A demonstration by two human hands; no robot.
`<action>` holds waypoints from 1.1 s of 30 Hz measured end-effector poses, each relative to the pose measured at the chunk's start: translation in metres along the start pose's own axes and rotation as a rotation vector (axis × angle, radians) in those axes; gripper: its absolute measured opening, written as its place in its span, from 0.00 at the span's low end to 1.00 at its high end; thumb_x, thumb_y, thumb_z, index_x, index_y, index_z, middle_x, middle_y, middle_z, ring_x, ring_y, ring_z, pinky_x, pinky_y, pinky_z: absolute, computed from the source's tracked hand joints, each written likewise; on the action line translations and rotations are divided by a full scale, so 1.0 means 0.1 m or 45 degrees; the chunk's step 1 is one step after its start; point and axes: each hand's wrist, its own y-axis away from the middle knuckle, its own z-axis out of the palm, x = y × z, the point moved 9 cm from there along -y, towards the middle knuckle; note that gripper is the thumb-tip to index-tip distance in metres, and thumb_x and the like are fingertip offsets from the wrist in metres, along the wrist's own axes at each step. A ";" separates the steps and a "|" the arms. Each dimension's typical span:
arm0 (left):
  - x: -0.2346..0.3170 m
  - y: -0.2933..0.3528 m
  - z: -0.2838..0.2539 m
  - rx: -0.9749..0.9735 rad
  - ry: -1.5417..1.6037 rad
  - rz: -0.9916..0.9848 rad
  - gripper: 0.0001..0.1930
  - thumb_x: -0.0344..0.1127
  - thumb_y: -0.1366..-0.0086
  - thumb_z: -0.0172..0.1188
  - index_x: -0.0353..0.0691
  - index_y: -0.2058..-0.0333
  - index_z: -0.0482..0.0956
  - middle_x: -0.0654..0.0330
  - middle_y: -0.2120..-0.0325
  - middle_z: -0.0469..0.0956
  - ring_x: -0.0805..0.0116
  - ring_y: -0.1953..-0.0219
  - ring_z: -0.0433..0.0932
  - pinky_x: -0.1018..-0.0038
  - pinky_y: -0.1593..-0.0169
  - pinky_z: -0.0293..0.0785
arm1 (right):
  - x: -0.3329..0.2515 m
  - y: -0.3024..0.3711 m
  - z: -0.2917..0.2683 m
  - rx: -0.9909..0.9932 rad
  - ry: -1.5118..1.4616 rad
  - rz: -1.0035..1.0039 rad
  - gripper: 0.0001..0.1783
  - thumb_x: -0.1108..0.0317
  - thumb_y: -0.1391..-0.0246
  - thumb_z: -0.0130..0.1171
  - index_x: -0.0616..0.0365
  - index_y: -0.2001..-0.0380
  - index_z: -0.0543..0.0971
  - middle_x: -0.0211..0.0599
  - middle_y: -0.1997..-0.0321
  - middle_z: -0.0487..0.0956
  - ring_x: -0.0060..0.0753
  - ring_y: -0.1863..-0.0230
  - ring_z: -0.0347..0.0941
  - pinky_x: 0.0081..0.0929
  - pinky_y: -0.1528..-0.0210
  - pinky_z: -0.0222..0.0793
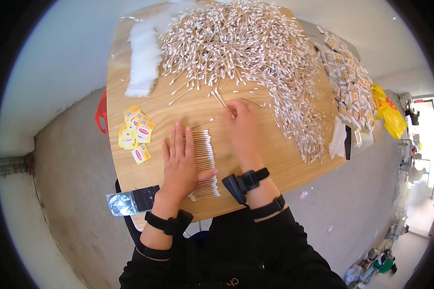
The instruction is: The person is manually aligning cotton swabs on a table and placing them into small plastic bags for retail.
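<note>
My left hand (179,164) lies flat with its fingers stretched out over the left part of a neat row of cotton swabs (205,156), the thumb reaching across them. The swabs lie side by side near the table's front edge, and the palm hides some of their ends. To the right and a little farther away, my right hand (241,120) is closed on a few cotton swabs (220,99) that stick out toward the pile. One loose swab (203,123) rests just beyond the row. A large heap of cotton swabs (236,43) covers the far side and spreads down the right.
Clear plastic bags (143,58) are stacked at the far left of the wooden table (164,106). Yellow-and-white cards (137,127) lie at the left, above a dark and silvery packet (132,200). Filled small packs (349,79) and a yellow bag (388,111) sit beyond the right edge.
</note>
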 end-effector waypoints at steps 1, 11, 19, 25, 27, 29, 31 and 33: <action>0.02 -0.04 -0.03 0.040 -0.004 -0.031 0.63 0.71 0.56 0.61 0.29 0.34 0.47 0.38 0.32 0.42 0.43 0.29 0.40 0.47 0.32 0.37 | -0.04 -0.02 0.09 -0.047 -0.020 -0.051 0.13 0.65 0.48 0.62 0.55 0.59 0.77 0.44 0.61 0.72 0.46 0.64 0.72 0.39 0.60 0.69; -0.07 -0.05 0.01 0.073 0.001 -0.037 0.60 0.76 0.54 0.54 0.39 0.32 0.46 0.37 0.32 0.36 0.39 0.29 0.36 0.45 0.32 0.35 | -0.04 -0.08 0.04 -0.022 -0.370 -0.066 0.08 0.73 0.50 0.61 0.53 0.64 0.80 0.39 0.64 0.72 0.35 0.67 0.73 0.30 0.66 0.71; -0.03 -0.06 -0.07 0.070 0.150 0.009 0.61 0.75 0.52 0.55 0.36 0.32 0.44 0.36 0.32 0.35 0.39 0.29 0.35 0.46 0.32 0.33 | 0.05 -0.90 -0.20 -0.234 0.412 -0.451 0.06 0.72 0.56 0.63 0.56 0.71 0.80 0.41 0.66 0.72 0.46 0.64 0.71 0.40 0.62 0.69; -0.05 -0.05 -0.01 0.098 0.095 0.009 0.63 0.75 0.54 0.56 0.31 0.33 0.45 0.36 0.32 0.38 0.40 0.29 0.36 0.46 0.32 0.34 | -0.27 -0.65 0.47 -0.576 0.203 -0.703 0.05 0.71 0.54 0.63 0.56 0.71 0.79 0.40 0.64 0.72 0.45 0.58 0.71 0.37 0.56 0.68; -0.06 -0.05 -0.01 0.108 0.052 0.023 0.64 0.75 0.56 0.58 0.29 0.34 0.46 0.35 0.33 0.40 0.40 0.30 0.37 0.45 0.32 0.35 | -0.47 -0.46 0.42 -0.422 0.018 -0.611 0.05 0.71 0.55 0.64 0.55 0.72 0.78 0.41 0.64 0.73 0.46 0.59 0.72 0.37 0.57 0.69; -0.05 -0.06 -0.01 0.133 0.143 0.031 0.65 0.75 0.56 0.58 0.27 0.34 0.46 0.36 0.33 0.41 0.41 0.29 0.38 0.45 0.32 0.35 | -0.47 -0.45 0.26 -0.258 -0.148 -0.513 0.05 0.70 0.56 0.64 0.55 0.73 0.78 0.41 0.65 0.73 0.46 0.61 0.73 0.37 0.59 0.70; -0.06 -0.04 -0.03 0.133 0.148 0.027 0.65 0.75 0.56 0.58 0.27 0.34 0.45 0.36 0.33 0.41 0.41 0.29 0.37 0.45 0.32 0.35 | -0.17 -0.51 0.06 0.009 0.039 -0.322 0.06 0.71 0.56 0.64 0.56 0.73 0.77 0.41 0.64 0.73 0.45 0.60 0.73 0.36 0.57 0.70; -0.07 -0.02 -0.06 0.140 0.150 0.010 0.65 0.76 0.56 0.58 0.27 0.34 0.45 0.36 0.33 0.41 0.42 0.29 0.37 0.46 0.32 0.35 | 0.04 -0.54 0.04 -0.118 0.023 -0.237 0.07 0.70 0.56 0.65 0.55 0.72 0.78 0.40 0.65 0.73 0.44 0.60 0.73 0.35 0.57 0.70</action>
